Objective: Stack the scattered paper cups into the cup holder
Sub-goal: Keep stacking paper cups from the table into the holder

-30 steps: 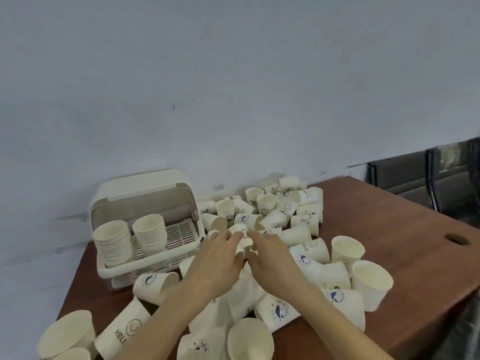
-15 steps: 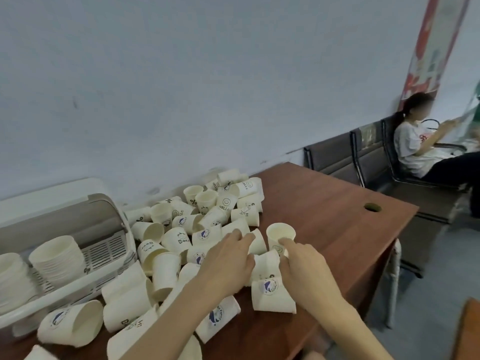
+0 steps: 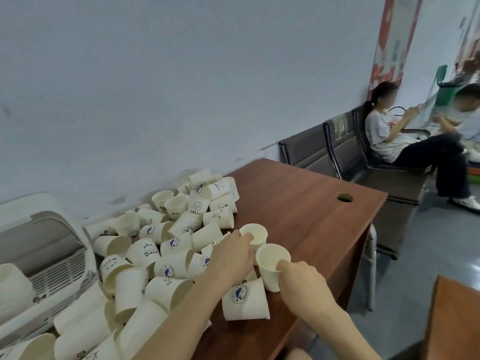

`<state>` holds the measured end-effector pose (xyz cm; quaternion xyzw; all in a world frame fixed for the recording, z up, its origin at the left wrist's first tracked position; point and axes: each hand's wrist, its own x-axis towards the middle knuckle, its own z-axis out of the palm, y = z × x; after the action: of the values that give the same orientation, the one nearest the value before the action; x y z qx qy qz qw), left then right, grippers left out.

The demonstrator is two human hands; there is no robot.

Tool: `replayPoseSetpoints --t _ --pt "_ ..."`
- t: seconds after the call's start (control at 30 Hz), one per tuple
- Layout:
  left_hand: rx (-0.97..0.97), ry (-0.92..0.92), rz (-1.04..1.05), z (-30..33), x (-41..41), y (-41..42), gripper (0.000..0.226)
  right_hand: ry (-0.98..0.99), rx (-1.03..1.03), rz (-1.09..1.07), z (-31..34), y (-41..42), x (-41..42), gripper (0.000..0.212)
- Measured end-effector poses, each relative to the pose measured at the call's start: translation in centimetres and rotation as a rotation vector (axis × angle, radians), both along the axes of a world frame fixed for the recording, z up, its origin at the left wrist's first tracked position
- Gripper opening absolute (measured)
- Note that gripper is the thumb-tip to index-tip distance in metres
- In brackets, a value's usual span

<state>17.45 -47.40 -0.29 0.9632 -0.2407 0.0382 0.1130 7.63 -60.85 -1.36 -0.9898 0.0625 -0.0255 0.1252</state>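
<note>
Pale blue-grey wall [image 3: 181,87] behind, scuffed near its foot. Brown wooden desk [image 3: 306,211] against it, round cable hole [image 3: 345,197] by the far right corner. Beyond the desk's right edge, a row of dark metal chairs [image 3: 337,149] along the wall, two seated people [image 3: 389,133] there. Red poster [image 3: 392,42] higher on the wall. Grey floor [image 3: 426,255]. Corner of a second wooden table [image 3: 457,323] at lower right.

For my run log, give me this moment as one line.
left hand: on far upright cup | right hand: pinching near upright cup rim | holder: left, partly filled
</note>
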Motion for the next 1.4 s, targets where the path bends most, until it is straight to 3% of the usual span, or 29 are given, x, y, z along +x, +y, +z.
replayPoseSetpoints --t 0.63,1.17,1.4 --pt "-0.066 -0.089 0.102 -0.7 1.6 -1.2 0.024 0.012 -0.032 -0.028 0.0 0.3 -0.1 0.013" --pt "-0.308 -0.282 0.162 4.6 -0.1 4.9 0.027 -0.182 -0.116 -0.037 4.7 3.4 0.7 0.007" --pt "-0.295 -0.335 0.24 6.7 -0.8 10.4 0.027 -0.321 0.018 0.102 6.9 7.3 1.8 0.017"
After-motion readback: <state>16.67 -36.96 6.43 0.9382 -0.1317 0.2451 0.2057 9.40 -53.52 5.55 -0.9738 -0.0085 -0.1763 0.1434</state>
